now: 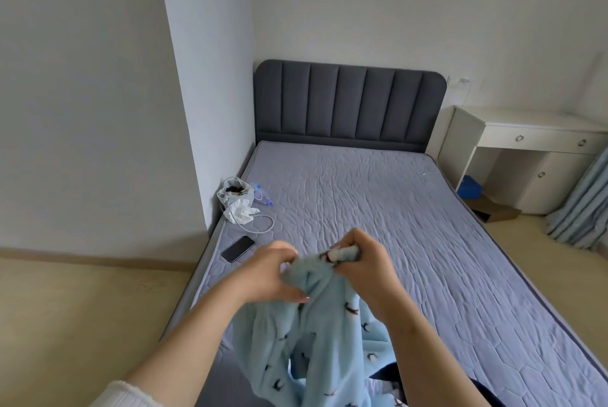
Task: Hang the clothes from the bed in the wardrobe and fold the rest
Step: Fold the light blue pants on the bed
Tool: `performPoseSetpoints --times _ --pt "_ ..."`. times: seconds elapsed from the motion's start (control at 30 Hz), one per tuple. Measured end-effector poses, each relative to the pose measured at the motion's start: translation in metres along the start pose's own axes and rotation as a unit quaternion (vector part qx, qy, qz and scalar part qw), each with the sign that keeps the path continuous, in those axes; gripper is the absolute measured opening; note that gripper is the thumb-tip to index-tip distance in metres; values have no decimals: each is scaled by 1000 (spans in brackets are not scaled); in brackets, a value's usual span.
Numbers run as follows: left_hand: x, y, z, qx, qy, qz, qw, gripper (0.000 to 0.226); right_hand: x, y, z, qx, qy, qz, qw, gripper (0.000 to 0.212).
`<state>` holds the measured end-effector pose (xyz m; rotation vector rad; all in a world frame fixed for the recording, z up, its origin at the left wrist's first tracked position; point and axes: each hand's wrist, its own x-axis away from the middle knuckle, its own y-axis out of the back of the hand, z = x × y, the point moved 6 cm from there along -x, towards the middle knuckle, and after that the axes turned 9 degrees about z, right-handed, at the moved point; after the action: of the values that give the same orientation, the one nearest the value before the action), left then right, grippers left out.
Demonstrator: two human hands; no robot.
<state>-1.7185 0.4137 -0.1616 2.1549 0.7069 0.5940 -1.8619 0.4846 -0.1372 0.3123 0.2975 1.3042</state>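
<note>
I hold up a fluffy light-blue garment [316, 334] printed with small dark birds, above the near end of the bed [378, 209]. My left hand [266, 271] grips its upper edge on the left. My right hand [362, 262] pinches the top of it, where a white and dark bit of fabric shows between the fingers. The rest of the garment hangs down between my forearms. Some dark clothing [391, 377] lies beneath it at the bottom edge, mostly hidden.
A black phone [238, 248], a white cable [260, 225], a white bag with tissue [237, 199] and a plastic bottle [261, 196] lie along the bed's left edge. A white desk [526, 143] and a blue curtain [582, 209] stand at the right. A dark headboard [348, 104] backs the bed.
</note>
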Motion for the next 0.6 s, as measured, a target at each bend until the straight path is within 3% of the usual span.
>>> performPoseSetpoints --times 0.13,0.3,0.43,0.6 --pt "-3 -1 -14 81 -28 2 996 39 1 -4 19 -42 57 34 997 42" --pt "-1 -21 -9 159 40 139 977 7 2 0 11 -44 50 8 998 43" --pt "-6 -24 -7 177 51 140 973 17 2 0 8 -56 39 13 998 42" --pt "-13 -19 -19 270 -18 105 957 16 -3 5 12 -86 40 30 995 29"
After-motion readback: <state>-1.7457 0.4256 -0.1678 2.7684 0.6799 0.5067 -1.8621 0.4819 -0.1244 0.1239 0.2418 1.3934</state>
